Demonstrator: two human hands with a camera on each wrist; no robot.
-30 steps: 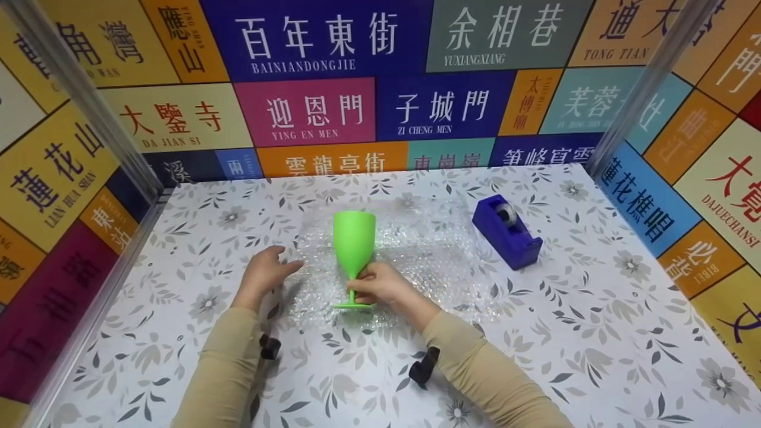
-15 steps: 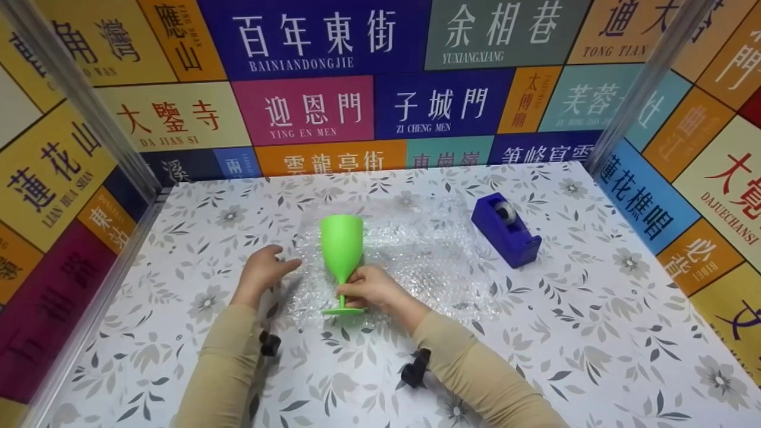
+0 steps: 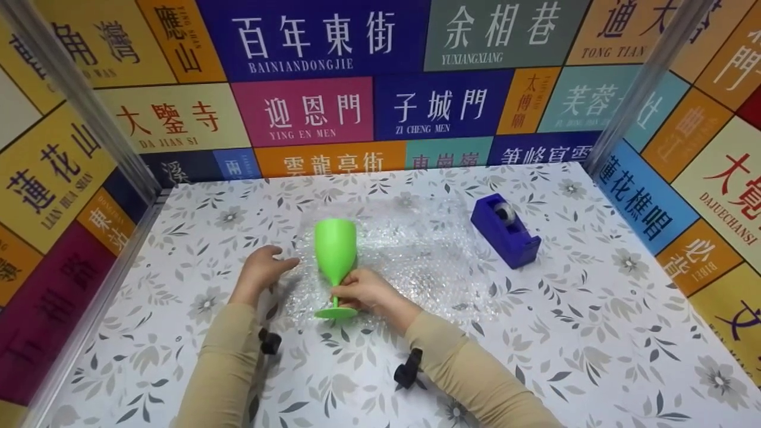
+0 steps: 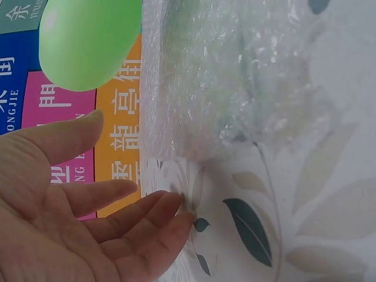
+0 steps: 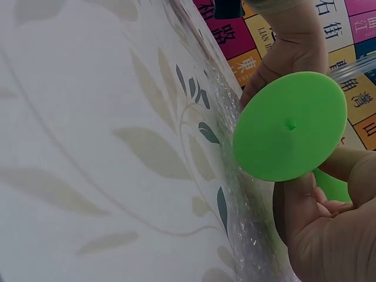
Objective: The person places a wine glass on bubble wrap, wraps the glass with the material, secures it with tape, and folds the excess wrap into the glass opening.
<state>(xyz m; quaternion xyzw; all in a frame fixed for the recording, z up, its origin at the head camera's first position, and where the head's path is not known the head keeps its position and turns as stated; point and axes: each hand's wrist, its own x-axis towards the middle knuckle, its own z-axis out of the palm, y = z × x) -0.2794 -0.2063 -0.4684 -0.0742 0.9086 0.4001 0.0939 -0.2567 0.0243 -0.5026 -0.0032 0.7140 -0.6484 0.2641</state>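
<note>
A bright green plastic goblet is held by its stem in my right hand, over the left part of a sheet of bubble wrap. Its bowl points away from me, and the round foot faces the right wrist camera. Thumb and fingers pinch the stem just above the foot. My left hand is beside the wrap's left edge, palm inward, fingers loosely bent and holding nothing. In the left wrist view part of the goblet's bowl shows beyond the left fingers.
A purple tape dispenser with a roll of clear tape stands right of the bubble wrap. The table has a leaf-and-flower covering. Panels with Chinese place names enclose its back and sides.
My right hand has carried the goblet left and slightly toward me, and the foot has tipped so more of it shows. The left hand has barely moved.
</note>
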